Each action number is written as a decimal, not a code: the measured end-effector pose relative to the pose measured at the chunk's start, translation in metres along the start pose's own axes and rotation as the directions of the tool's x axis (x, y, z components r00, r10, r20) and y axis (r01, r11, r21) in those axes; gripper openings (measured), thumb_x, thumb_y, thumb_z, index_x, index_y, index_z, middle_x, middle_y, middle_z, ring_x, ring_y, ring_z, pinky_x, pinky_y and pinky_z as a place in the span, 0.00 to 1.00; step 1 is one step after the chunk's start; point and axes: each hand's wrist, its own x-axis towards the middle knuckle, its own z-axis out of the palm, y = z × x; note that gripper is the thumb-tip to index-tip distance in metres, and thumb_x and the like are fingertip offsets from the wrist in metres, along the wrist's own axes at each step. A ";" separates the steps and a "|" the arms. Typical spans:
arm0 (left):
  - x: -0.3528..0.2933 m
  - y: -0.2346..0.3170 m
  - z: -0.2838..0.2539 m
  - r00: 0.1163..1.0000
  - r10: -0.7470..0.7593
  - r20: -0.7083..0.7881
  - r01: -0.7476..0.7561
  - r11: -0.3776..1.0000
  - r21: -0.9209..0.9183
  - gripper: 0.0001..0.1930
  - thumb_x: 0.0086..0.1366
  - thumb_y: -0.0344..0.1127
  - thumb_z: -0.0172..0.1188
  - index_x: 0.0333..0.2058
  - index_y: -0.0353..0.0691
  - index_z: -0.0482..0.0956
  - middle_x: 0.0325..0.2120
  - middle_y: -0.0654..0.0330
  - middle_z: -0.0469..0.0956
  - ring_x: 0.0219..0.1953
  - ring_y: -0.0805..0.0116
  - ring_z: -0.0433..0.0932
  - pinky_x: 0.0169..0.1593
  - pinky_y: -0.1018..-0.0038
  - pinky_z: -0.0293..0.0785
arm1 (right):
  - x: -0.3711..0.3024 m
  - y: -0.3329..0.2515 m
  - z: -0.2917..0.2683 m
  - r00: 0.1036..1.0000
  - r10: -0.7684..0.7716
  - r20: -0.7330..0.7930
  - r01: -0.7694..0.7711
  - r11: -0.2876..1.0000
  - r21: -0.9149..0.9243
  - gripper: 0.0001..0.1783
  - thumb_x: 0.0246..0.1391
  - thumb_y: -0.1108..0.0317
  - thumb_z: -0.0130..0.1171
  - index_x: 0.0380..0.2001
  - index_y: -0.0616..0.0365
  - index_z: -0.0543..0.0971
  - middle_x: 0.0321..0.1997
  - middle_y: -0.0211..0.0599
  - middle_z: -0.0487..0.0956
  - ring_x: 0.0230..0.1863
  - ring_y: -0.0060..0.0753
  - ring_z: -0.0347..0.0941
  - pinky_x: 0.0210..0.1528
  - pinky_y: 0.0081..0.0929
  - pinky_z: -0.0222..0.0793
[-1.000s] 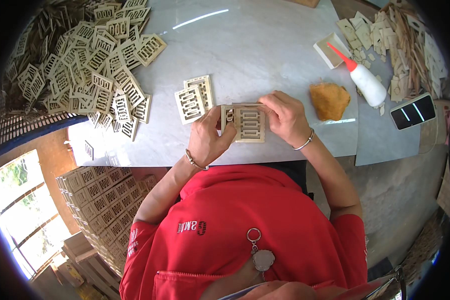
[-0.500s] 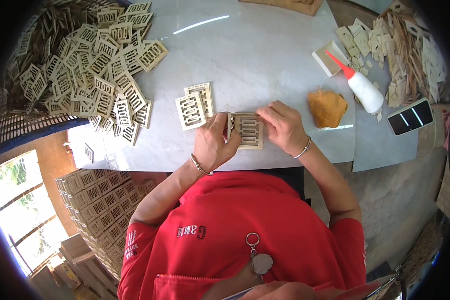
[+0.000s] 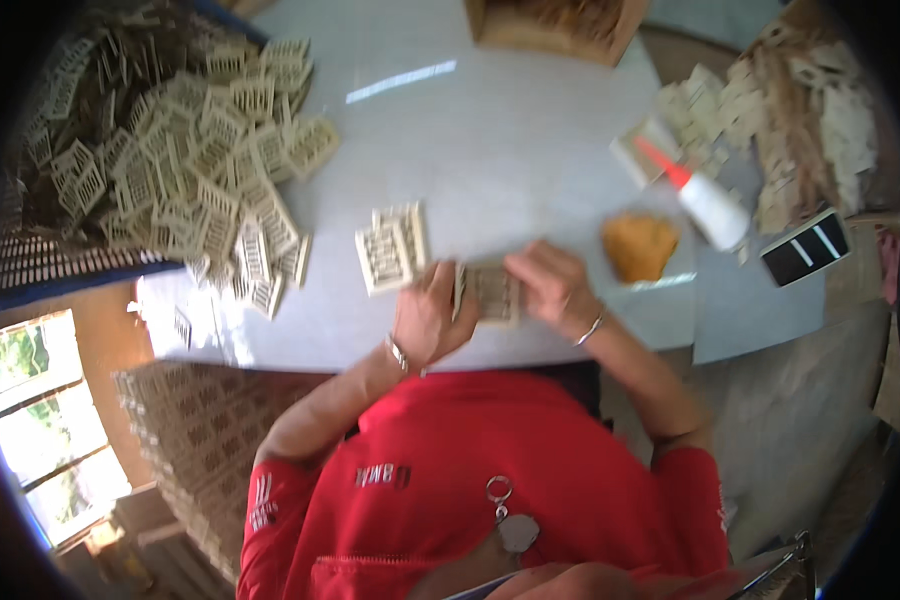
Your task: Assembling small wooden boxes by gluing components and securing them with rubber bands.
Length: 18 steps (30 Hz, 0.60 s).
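At the near edge of the table, my left hand (image 3: 432,320) grips a small wooden slotted panel (image 3: 460,284) that is turned on edge. Another slotted panel (image 3: 497,294) lies against it, face up, between my hands. Fingers pinched, my right hand (image 3: 553,288) holds the upper right corner of that face-up panel. Motion blur hides the exact contact. Just beyond my left hand, two pale slotted panels (image 3: 386,258) overlap on the table. To the right of my right hand lies an orange-brown lump (image 3: 640,247), possibly a cloth or sponge.
A large heap of slotted panels (image 3: 210,150) spills from a basket at the left. At the right are a white glue bottle (image 3: 715,210) with a red nozzle, a small tray (image 3: 630,155), a phone (image 3: 806,247) and wood scraps (image 3: 800,130). A wooden box (image 3: 560,35) stands at the far edge.
The view has tilted, so the table and its things sit lower and more of the far box shows. Both hands keep nearly the same hold on the panels.
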 end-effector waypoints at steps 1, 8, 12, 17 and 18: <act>0.003 0.002 0.000 0.999 0.037 0.001 -0.037 0.999 0.002 0.10 0.51 0.30 0.56 0.30 0.33 0.67 0.21 0.47 0.70 0.21 0.44 0.71 0.23 0.56 0.67 | -0.003 -0.001 0.000 1.000 0.006 0.017 -0.006 1.000 -0.012 0.13 0.32 0.78 0.58 0.28 0.59 0.73 0.22 0.35 0.68 0.25 0.39 0.68 0.25 0.33 0.67; -0.012 -0.016 0.012 1.000 0.025 -0.017 -0.024 0.999 0.028 0.13 0.52 0.40 0.59 0.26 0.35 0.69 0.18 0.45 0.73 0.20 0.44 0.74 0.25 0.55 0.71 | -0.019 0.004 0.012 0.999 -0.039 0.021 0.038 0.999 0.021 0.09 0.42 0.74 0.62 0.29 0.57 0.75 0.25 0.38 0.72 0.27 0.41 0.72 0.27 0.33 0.69; -0.012 -0.008 0.006 0.999 0.026 -0.024 -0.026 1.000 -0.007 0.19 0.52 0.46 0.62 0.23 0.33 0.69 0.18 0.46 0.73 0.19 0.47 0.74 0.25 0.57 0.71 | -0.025 -0.001 0.012 1.000 -0.006 0.015 0.006 1.000 0.019 0.08 0.47 0.70 0.61 0.32 0.56 0.74 0.27 0.38 0.73 0.30 0.42 0.73 0.29 0.33 0.70; -0.007 0.005 -0.008 0.987 -0.143 0.074 0.148 0.986 -0.082 0.25 0.52 0.51 0.63 0.29 0.30 0.73 0.20 0.48 0.76 0.22 0.54 0.77 0.28 0.64 0.74 | -0.022 0.000 0.004 0.996 0.067 0.062 -0.070 0.997 0.044 0.12 0.49 0.67 0.61 0.37 0.56 0.73 0.29 0.39 0.74 0.30 0.42 0.74 0.31 0.33 0.71; -0.007 0.007 -0.010 0.973 -0.200 0.116 0.214 0.969 -0.122 0.25 0.53 0.52 0.63 0.32 0.29 0.74 0.21 0.48 0.77 0.23 0.56 0.78 0.29 0.66 0.75 | -0.022 -0.001 0.001 0.992 0.107 0.065 -0.109 0.994 0.027 0.13 0.49 0.67 0.61 0.39 0.56 0.73 0.29 0.39 0.75 0.30 0.41 0.74 0.32 0.32 0.71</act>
